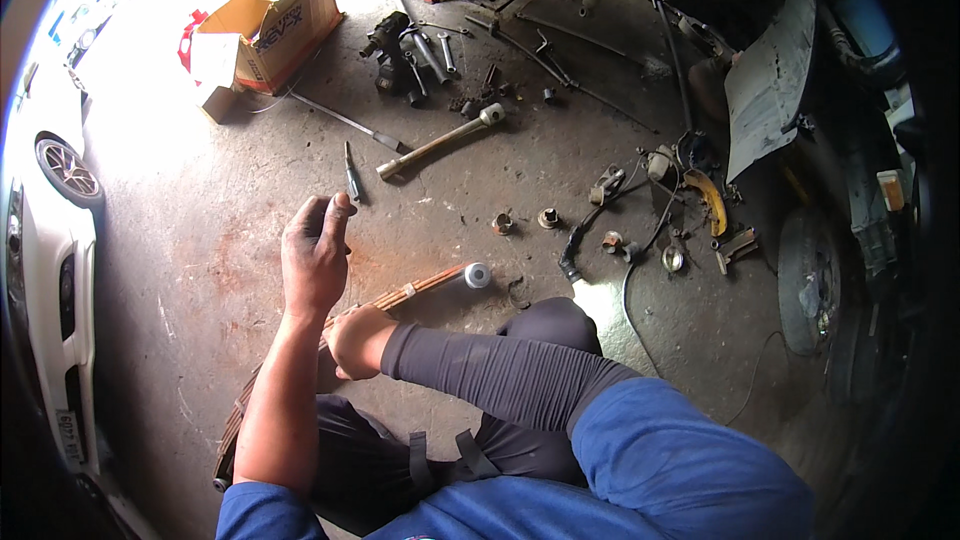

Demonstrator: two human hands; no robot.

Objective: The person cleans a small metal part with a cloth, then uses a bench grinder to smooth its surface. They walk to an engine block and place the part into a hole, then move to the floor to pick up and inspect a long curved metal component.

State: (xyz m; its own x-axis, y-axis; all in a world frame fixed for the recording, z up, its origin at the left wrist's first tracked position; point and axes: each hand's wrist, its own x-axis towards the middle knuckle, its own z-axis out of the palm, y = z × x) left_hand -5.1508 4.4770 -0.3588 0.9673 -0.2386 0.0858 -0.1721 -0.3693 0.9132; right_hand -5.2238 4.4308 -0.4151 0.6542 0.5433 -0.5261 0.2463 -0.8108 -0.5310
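Observation:
A long rusty leaf spring (432, 282) runs diagonally across the floor beside my legs, with a round silver eye at its far end. My right hand (360, 342) is closed on its middle, the fingers partly hidden beneath the palm. Raised above the spring, my left hand (316, 252) has its fingers curled and the thumb pressed to them; whatever they may hold does not show. Just beyond it lies a slim metal punch-like tool (351, 174). A heavy bar with a socket head (440, 142) and a flat pry bar (352, 122) are farther off.
An open cardboard box (290, 32) stands far left near a white car (50, 240). A cordless impact wrench (385, 40), spanners (446, 53) and loose sockets lie ahead. On the right are a lit lamp (570, 270), a yellow-handled part (708, 202), cables and a tyre (803, 285).

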